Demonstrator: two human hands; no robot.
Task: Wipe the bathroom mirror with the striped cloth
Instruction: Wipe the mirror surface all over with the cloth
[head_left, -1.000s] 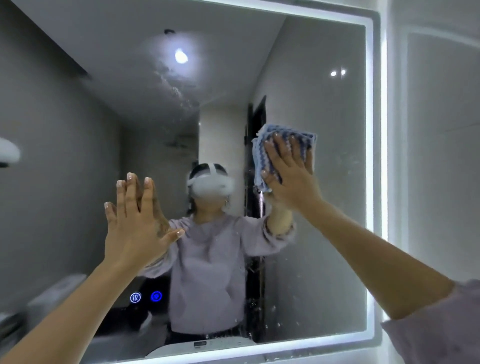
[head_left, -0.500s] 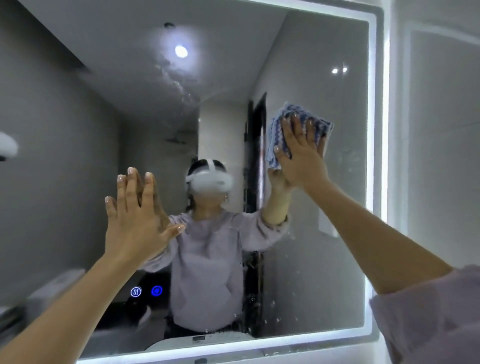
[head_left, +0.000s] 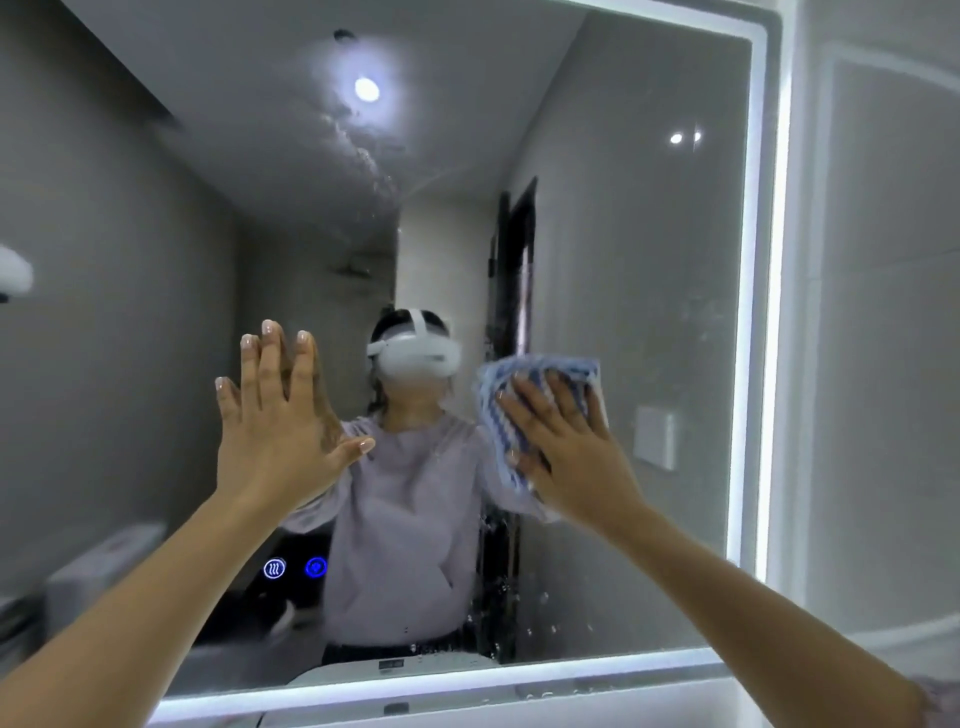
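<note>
Now the right hand (head_left: 566, 457), fingers spread straight, presses the striped cloth (head_left: 496, 415) flat on the mirror (head_left: 623, 260); the left hand (head_left: 275, 426) rests open-palmed against it.

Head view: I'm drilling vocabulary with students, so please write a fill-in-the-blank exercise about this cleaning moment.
1. The right hand presses the blue-and-white striped cloth against the lit-edged rectangular ____.
2. The left hand, fingers straight, holds ____.
3. Two round blue-lit touch buttons glow below the ____ hand.
Missing: mirror; nothing; left.
</note>
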